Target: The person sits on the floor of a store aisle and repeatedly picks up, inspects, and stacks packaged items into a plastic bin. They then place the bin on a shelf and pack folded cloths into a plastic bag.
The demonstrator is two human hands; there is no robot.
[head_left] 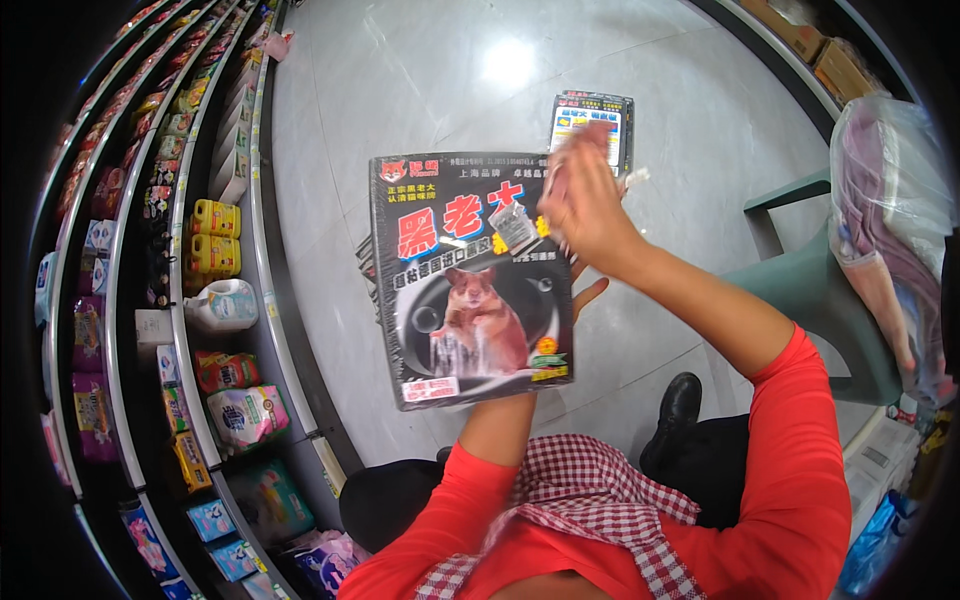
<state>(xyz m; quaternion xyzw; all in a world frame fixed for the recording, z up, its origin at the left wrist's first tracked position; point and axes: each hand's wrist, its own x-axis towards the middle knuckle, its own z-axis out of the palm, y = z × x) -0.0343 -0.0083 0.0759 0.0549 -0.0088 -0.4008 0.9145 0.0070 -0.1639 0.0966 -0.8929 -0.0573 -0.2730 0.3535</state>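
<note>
My left hand (589, 294) supports a shrink-wrapped black pack of mouse glue traps (472, 322) from below; only some fingers show past its right edge. The pack's front bears a picture of a rodent and large printed writing. A small silvery patch (514, 229), perhaps a sticker or sachet, is on its upper part. Over the pack's top right corner is my right hand (589, 206), blurred, closed on a crumpled pinkish cloth (556, 191). A whitish end (636, 177) sticks out on its right side. Similar black packs (592, 139) lie on the floor beyond the right hand.
More stacked packs (366, 262) show partly behind the held pack's left edge. Store shelves (274, 300) with packaged goods and bottles curve along the left. A green plastic chair (810, 292) stands at right, beside clothing in clear plastic (885, 225). Cardboard boxes (844, 67) sit at upper right.
</note>
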